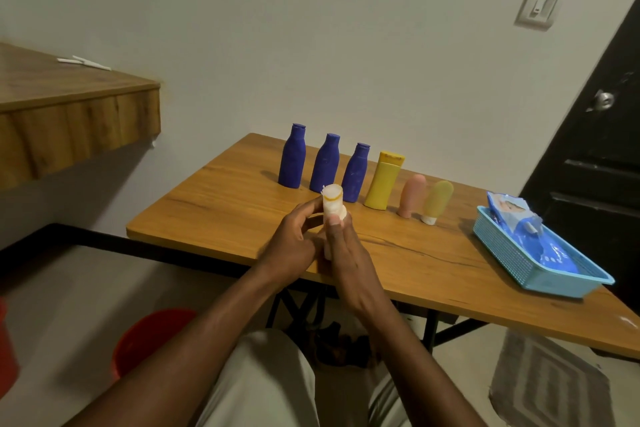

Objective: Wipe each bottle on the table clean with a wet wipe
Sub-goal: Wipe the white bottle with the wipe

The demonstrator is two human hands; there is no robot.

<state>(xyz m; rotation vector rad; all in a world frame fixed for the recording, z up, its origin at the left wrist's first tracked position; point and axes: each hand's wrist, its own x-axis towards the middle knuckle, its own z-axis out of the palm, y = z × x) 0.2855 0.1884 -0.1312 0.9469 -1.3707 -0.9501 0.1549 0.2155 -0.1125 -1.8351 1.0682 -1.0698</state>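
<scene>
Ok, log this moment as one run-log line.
step: wiping | hands: left, right gripping small white bottle | untouched row: six bottles | wipes pack: in basket

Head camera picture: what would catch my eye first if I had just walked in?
Probably the two hands, left and right, meeting at the table's near edge around a small white bottle, apparently wrapped in a wipe. Behind them a row of bottles stands on the wooden table: three blue bottles, a yellow one, then two small tubes. At the right sits a blue basket holding a wipes pack.
</scene>
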